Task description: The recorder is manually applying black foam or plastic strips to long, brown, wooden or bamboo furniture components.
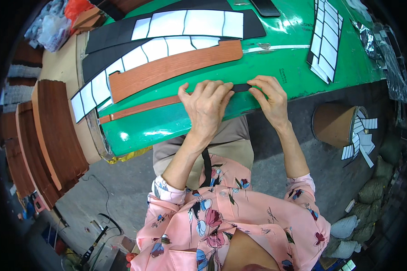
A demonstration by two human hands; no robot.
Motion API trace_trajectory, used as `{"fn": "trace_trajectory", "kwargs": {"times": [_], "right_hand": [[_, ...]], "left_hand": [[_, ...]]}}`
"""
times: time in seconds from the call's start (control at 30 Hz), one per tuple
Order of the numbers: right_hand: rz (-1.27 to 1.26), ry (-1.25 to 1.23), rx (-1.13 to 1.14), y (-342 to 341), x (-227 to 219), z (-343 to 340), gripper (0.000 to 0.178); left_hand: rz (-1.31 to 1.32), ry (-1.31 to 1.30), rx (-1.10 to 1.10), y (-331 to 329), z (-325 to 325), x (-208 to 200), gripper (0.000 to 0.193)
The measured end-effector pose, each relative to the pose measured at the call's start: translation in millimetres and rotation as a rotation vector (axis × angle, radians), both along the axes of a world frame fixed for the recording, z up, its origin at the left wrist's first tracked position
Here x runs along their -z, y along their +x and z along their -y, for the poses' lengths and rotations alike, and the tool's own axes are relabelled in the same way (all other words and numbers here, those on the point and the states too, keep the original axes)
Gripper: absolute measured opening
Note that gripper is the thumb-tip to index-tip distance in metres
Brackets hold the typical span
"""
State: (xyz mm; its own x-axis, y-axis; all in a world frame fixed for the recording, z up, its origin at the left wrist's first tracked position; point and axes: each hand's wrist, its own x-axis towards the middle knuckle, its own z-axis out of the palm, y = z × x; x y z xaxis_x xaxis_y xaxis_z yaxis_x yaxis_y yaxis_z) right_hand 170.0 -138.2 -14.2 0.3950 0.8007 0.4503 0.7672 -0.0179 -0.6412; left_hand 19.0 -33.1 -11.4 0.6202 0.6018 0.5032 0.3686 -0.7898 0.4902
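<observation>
A long, narrow wood-grain brown strip point(140, 107) lies slantwise along the near part of the green table top. My left hand point(205, 103) closes over its right part, fingers bent down and thumb out to the left. Beyond those fingers a black length point(240, 88) shows; the left hand hides where brown meets black. Its tip is pinched between thumb and fingers of my right hand point(270, 97). Just behind the strip rests a wider, curved brown wood-grain piece point(176, 67), on white pieces with dark lines point(92, 97).
Another white-faced piece point(199, 23) lies on black sheets point(108, 38) at the back. White strips point(325, 40) are stacked at the right, near a dark phone point(266, 7). Brown panels point(59, 131) stand at the left. A brown bin point(332, 124) holds white offcuts.
</observation>
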Motion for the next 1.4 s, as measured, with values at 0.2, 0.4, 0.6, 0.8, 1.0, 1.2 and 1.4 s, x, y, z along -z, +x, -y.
{"fn": "trace_trajectory", "kwargs": {"times": [0.2, 0.4, 0.6, 0.8, 1.0, 1.2, 1.4], "right_hand": [[0.005, 0.018, 0.021, -3, 5, 4, 0.024], [0.055, -0.034, 0.001, -6, -2, 1, 0.029], [0.103, -0.109, -0.055, 4, -11, -5, 0.025], [0.002, -0.15, -0.048, 5, -13, -1, 0.022], [0.166, -0.115, -0.056, 4, -18, -4, 0.019], [0.33, -0.104, -0.053, 1, -27, -5, 0.018], [0.175, -0.232, -0.038, -6, -34, -4, 0.017]], "left_hand": [[0.035, 0.18, 0.112, 2, 0, 6, 0.027], [0.056, 0.079, 0.156, 3, -4, 7, 0.024], [0.078, -0.089, 0.168, 1, -11, -2, 0.02], [0.124, -0.09, 0.223, -2, -14, 1, 0.02], [0.113, -0.053, 0.22, -2, -12, 3, 0.02], [0.125, -0.018, 0.227, -2, -12, 3, 0.021], [0.111, -0.03, 0.235, -3, -12, 4, 0.021]]}}
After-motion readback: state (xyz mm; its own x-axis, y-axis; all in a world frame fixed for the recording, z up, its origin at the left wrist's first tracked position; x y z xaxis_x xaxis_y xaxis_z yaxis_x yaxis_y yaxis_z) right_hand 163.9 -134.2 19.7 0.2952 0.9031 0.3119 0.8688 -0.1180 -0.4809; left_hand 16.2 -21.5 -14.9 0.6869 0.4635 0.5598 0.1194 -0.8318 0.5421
